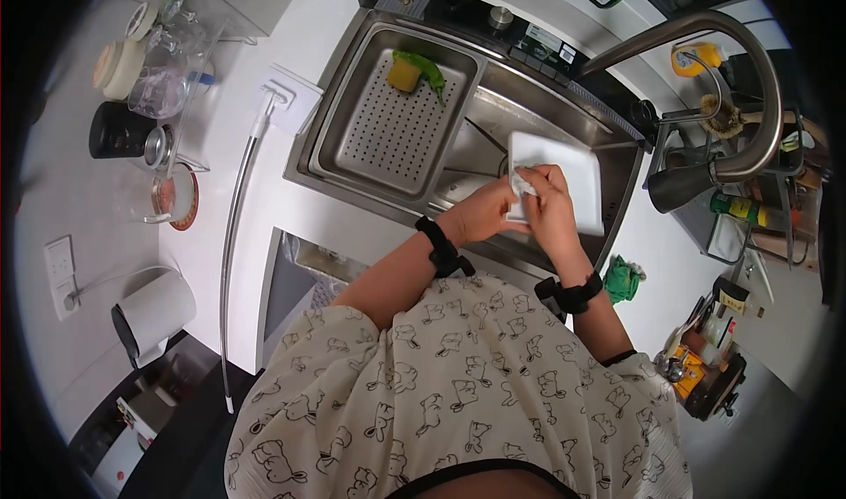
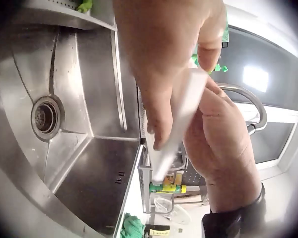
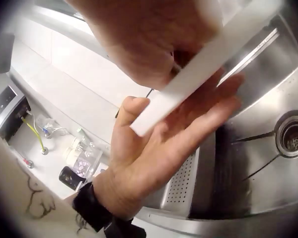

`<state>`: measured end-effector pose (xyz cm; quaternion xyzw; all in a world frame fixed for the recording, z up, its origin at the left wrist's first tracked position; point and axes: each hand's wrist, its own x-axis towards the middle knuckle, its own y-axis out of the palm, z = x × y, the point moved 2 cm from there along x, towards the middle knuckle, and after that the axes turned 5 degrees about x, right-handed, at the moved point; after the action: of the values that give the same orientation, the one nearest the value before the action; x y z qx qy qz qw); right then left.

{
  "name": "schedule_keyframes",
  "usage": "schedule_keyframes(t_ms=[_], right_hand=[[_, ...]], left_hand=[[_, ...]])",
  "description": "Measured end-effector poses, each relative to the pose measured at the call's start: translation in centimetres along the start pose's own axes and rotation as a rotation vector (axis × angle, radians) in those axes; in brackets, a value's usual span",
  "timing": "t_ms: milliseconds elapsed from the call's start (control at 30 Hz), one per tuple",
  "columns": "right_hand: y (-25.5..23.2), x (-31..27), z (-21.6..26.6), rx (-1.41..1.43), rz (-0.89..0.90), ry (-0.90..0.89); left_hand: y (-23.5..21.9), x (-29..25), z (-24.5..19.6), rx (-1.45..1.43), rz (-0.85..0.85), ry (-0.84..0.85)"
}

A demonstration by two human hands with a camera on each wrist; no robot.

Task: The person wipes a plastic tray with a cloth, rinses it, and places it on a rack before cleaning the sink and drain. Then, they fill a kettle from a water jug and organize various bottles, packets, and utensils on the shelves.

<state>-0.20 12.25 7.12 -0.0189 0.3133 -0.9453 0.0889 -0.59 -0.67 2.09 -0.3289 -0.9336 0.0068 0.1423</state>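
Observation:
Over the right part of the sink, a shallow white rectangular tray (image 1: 577, 186) is held tilted. My left hand (image 1: 485, 212) grips its near left edge; in the right wrist view, the left thumb is at the edge and the other fingers (image 3: 203, 119) extend under the tray. My right hand (image 1: 551, 208) is over the tray's inner face, its fingers pinching a crumpled white wad (image 1: 525, 182) against it. What the wad is made of cannot be told. From the left wrist view, the tray (image 2: 181, 116) appears edge-on between both hands.
A perforated steel pan (image 1: 370, 146) sits across the sink's left side, holding a yellow block (image 1: 404, 74) and a green pepper (image 1: 430, 71). The curved faucet (image 1: 767, 85) arches at the right. A green cloth (image 1: 624, 279) lies on the counter by the sink's right edge.

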Motion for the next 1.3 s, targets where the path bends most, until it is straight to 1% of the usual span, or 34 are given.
schedule_keyframes(t_ms=[33,67,100,133,167,200,233,267,300,333,400,467,533,567,633,667,700,767,800,833,900,967,1000,1067,1100,1167,1200,1267,1300], right_hand=[[0.2,-0.3,0.3,0.079,0.009,0.033],[0.5,-0.7,0.4,0.079,0.011,0.036],[0.9,-1.0,0.5,0.055,0.014,-0.003],[1.0,-1.1,0.5,0.029,0.017,-0.042],[0.8,-1.2,0.4,-0.113,0.014,-0.08],[0.5,-1.3,0.2,-0.111,0.016,-0.081],[0.1,-1.5,0.2,-0.259,0.02,-0.176],[-0.4,-1.7,0.1,-0.41,0.024,-0.265],[-1.1,-1.7,-0.2,-0.463,-0.003,-0.259],[-2.1,-1.7,-1.2,-0.47,-0.007,-0.252],[-4.3,-1.5,-3.6,-0.668,-0.114,-0.191],[-4.9,-1.4,-4.7,-0.649,-0.109,-0.153],[-4.4,-1.1,-4.4,-0.62,-0.153,-0.061],[-3.7,-1.1,-3.9,-0.62,-0.166,-0.057],[-1.0,-1.7,-1.5,-0.424,-0.13,-0.146],[-0.3,-1.8,-1.0,-0.32,-0.115,-0.188],[-0.5,-1.9,-1.4,-0.313,-0.123,-0.182],[-2.4,-1.8,-3.4,-0.477,-0.149,-0.192],[-3.3,-1.6,-5.0,-0.535,-0.188,-0.141],[-4.1,-1.3,-6.0,-0.584,-0.183,-0.116],[-4.1,-1.4,-6.7,-0.631,-0.179,-0.088],[-2.9,-1.2,-6.2,-0.519,-0.21,-0.078],[-1.7,-1.4,-5.6,-0.332,-0.244,-0.13],[-0.3,-1.6,-1.8,-0.184,-0.177,-0.181],[-0.5,-1.6,-1.1,-0.181,-0.177,-0.183],[-0.4,-1.7,-0.2,-0.233,-0.116,-0.209],[-0.7,-1.9,-0.6,-0.231,-0.115,-0.206],[-2.7,-1.8,-2.9,-0.439,-0.19,-0.165],[-3.5,-1.7,-4.4,-0.501,-0.225,-0.105]], left_hand=[[-0.1,0.1,0.3,-0.239,-0.069,-0.124],[-0.1,0.3,0.6,-0.476,-0.138,-0.249],[-0.7,1.1,0.9,-1.235,-0.239,-0.545],[-0.7,1.3,0.1,-1.236,-0.24,-0.542],[-0.9,1.2,-0.9,-0.897,-0.241,-0.5],[-1.3,1.2,-1.7,-0.557,-0.237,-0.454],[-1.2,1.2,-1.4,-0.553,-0.234,-0.455],[-0.6,1.3,-0.5,-0.78,-0.275,-0.55],[0.0,1.3,0.1,-1.012,-0.315,-0.643],[0.1,1.3,0.4,-1.016,-0.304,-0.643],[-0.5,0.9,0.5,-1.014,-0.331,-0.548],[-0.3,0.9,0.4,-0.983,-0.322,-0.541],[-0.3,1.2,0.0,-0.857,-0.383,-0.465],[-0.1,1.6,0.0,-0.852,-0.371,-0.463],[0.1,1.5,0.2,-0.81,-0.415,-0.572],[0.1,1.5,0.1,-0.803,-0.413,-0.577],[0.1,1.3,-0.1,-0.772,-0.421,-0.553],[0.0,1.3,-0.5,-0.748,-0.421,-0.527],[-0.4,1.2,-0.8,-0.691,-0.426,-0.517],[-0.5,1.2,-0.9,-0.635,-0.433,-0.506],[-0.4,1.4,-1.0,-0.629,-0.431,-0.495],[-0.4,1.5,-0.9,-0.616,-0.428,-0.483],[-0.3,1.5,-0.8,-0.586,-0.435,-0.492],[-0.2,1.5,-0.9,-0.553,-0.446,-0.502],[-0.2,1.6,-1.1,-0.531,-0.436,-0.488],[-0.1,1.6,-1.4,-0.507,-0.424,-0.481],[0.2,1.6,-1.6,-0.546,-0.445,-0.488],[0.1,1.8,-1.7,-0.592,-0.468,-0.485],[-0.2,1.6,-1.7,-0.541,-0.43,-0.487]])
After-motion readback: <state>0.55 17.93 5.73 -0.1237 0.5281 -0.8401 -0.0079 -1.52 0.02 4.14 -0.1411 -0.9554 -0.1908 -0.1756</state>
